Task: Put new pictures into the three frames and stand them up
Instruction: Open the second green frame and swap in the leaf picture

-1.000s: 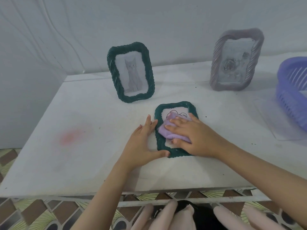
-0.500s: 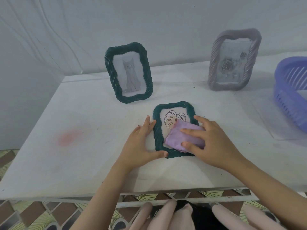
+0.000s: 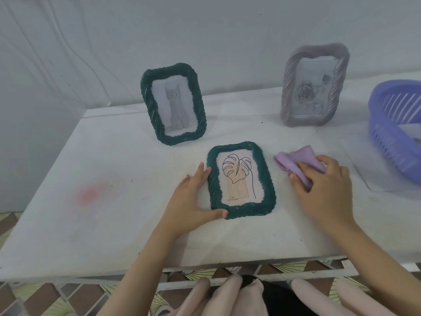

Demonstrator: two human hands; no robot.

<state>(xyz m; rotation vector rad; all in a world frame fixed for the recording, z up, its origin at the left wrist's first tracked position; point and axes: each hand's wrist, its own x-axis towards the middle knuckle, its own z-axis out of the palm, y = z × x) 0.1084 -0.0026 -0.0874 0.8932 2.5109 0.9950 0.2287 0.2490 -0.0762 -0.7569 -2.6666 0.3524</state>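
Head view: the dark green rope-edged leaf-picture frame (image 3: 268, 185) is laid flat on the white counter (image 3: 114, 201), long axis pointing away. Its left edge is touched by the nearer left hand (image 3: 193, 197), fingers straight; a folded lilac cloth (image 3: 296, 160) is gripped by the right hand (image 3: 323, 190) alongside.

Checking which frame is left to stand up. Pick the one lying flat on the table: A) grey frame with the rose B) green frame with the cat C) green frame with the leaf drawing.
C: the leaf frame lies face up on the table by the left hand; the cat frame and rose frame stand upright behind; the right hand holds a purple cloth.
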